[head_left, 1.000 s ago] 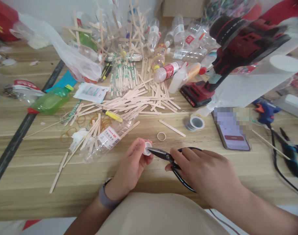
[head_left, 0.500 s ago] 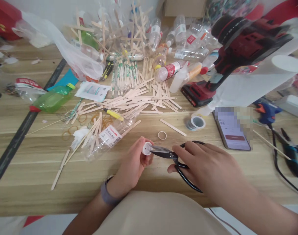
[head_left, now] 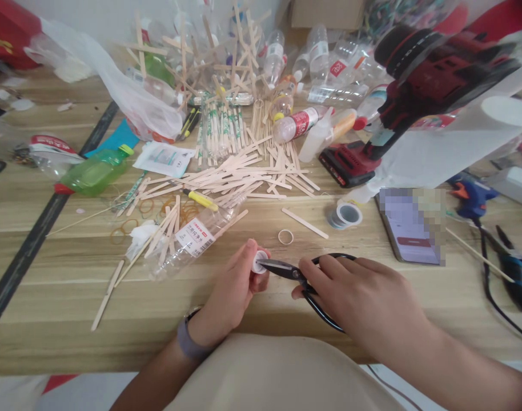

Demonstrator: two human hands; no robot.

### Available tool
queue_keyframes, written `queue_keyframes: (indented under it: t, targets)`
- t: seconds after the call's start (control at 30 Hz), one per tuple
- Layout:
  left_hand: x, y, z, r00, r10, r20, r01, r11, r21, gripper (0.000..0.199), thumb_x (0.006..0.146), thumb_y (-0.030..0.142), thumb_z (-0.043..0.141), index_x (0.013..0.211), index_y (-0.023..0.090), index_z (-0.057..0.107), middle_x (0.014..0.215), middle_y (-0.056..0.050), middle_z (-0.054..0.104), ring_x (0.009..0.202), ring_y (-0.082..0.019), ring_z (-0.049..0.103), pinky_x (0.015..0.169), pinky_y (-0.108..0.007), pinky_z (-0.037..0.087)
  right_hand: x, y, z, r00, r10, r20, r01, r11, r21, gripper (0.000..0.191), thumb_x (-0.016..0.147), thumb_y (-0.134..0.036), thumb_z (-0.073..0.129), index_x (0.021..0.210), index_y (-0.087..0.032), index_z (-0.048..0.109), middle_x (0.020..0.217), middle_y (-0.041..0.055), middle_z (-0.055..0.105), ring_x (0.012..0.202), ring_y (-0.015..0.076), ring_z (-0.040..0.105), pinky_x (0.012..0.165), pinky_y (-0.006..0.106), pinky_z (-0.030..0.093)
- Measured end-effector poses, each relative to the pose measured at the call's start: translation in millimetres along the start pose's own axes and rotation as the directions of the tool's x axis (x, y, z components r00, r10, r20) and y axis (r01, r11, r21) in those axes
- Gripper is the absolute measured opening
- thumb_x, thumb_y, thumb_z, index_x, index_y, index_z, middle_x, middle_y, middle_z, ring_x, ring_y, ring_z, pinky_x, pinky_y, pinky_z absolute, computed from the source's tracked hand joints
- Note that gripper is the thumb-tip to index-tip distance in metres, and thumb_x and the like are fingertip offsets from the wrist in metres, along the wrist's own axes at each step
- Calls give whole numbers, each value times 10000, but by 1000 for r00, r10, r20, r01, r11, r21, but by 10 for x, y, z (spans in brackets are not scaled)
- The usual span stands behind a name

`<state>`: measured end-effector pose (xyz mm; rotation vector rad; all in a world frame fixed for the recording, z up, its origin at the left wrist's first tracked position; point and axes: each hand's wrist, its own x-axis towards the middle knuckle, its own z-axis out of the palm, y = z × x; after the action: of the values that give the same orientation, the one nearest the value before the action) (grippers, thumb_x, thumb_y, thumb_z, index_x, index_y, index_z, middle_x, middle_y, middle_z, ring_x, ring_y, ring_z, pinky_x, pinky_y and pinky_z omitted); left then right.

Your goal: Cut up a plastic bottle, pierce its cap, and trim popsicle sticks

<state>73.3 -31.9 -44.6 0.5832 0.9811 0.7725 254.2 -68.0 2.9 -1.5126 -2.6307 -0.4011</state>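
Pinched in the fingers of my left hand (head_left: pixel 239 279) is a small white bottle cap (head_left: pixel 259 262), its open side facing right. Black-handled scissors (head_left: pixel 282 269) are in my right hand (head_left: pixel 359 291), fingers wrapped round the handles. The blades look closed together, and their tip touches the inside of the cap. Just above the cap, a thin white ring (head_left: pixel 285 237) lies on the wooden table (head_left: pixel 158 342). A clear plastic bottle (head_left: pixel 196 237) lies to the upper left of my left hand.
Wooden sticks (head_left: pixel 235 171) are heaped at the centre, with plastic bottles behind. A red-black drill (head_left: pixel 415 91) stands at the right, above a phone (head_left: pixel 410 228) and a spool (head_left: pixel 346 215). Pliers (head_left: pixel 516 274) and a glue gun (head_left: pixel 470 194) lie far right. A green bottle (head_left: pixel 96 171) lies left.
The scissor blades have closed together, and their handles have drawn nearer each other in my right hand. The view has shifted slightly. My left hand still holds the cap.
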Motion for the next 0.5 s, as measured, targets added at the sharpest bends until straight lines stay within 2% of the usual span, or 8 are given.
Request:
queue_keyframes:
  t: [0.2, 0.4, 0.5]
  targets:
    - [-3, 61, 17, 998, -61, 15, 60, 996, 68, 363, 899, 508, 443, 717, 197, 489, 493, 87, 263, 457, -80, 222, 466, -228, 208, 2, 30, 34, 1000, -13, -16, 13, 1000, 17, 442, 1047, -353, 274, 736, -212, 555, 585, -25, 516, 522, 175, 545, 577, 318, 218]
    - [-1, 39, -10, 994, -109, 11, 108, 991, 84, 320, 910, 467, 436, 728, 206, 461, 495, 91, 235, 462, -84, 175, 459, -242, 158, -10, 74, 19, 1000, 2, -5, -2, 999, -34, 456, 1048, -351, 242, 793, -207, 591, 625, -13, 521, 544, 174, 551, 590, 314, 236]
    - [-6, 38, -14, 994, -109, 18, 107, 991, 85, 271, 915, 418, 426, 745, 209, 457, 495, 91, 230, 472, -89, 162, 461, -245, 153, 9, 85, 17, 999, 8, 33, -7, 1000, -27, 352, 1013, -373, 370, 803, -207, 598, 662, -4, 537, 585, 183, 568, 602, 314, 249]
